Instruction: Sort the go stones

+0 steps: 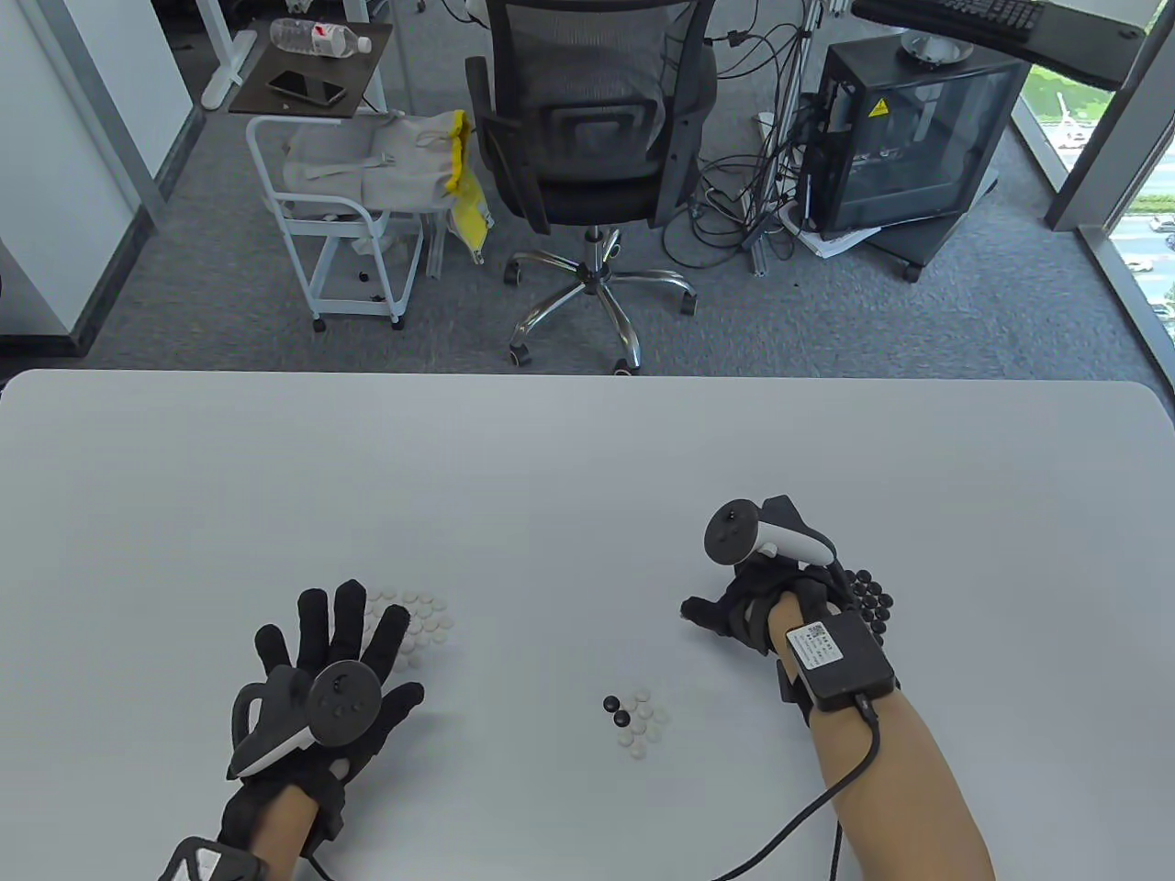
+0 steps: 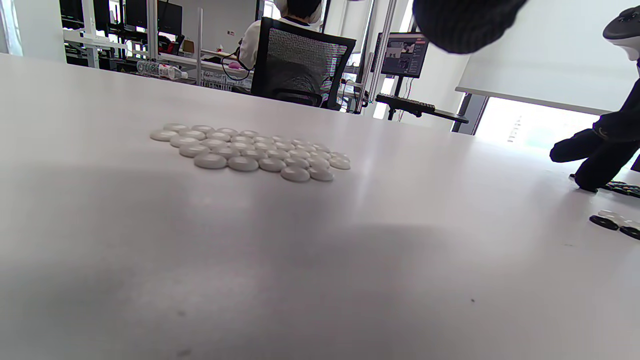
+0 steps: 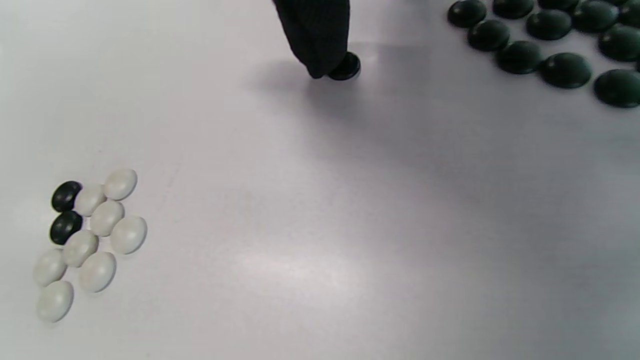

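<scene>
One gloved finger (image 3: 315,35) hangs down from the top edge, its tip touching a lone black stone (image 3: 346,66) on the table (image 3: 320,225). Right of that stone lies a black group (image 3: 550,45); well down-left of it sits a mixed cluster (image 3: 87,240), mostly white with two black.

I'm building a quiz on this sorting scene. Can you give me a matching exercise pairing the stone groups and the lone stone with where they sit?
Things:
1. white stone pile
2. black stone pile
3. mixed cluster
4. single black stone

Places:
A. under a right-hand fingertip
B. partly under the left hand's fingers
C. between the two hands
D. behind the right hand, at its outer side

Pairs: 1-B, 2-D, 3-C, 4-A
</scene>
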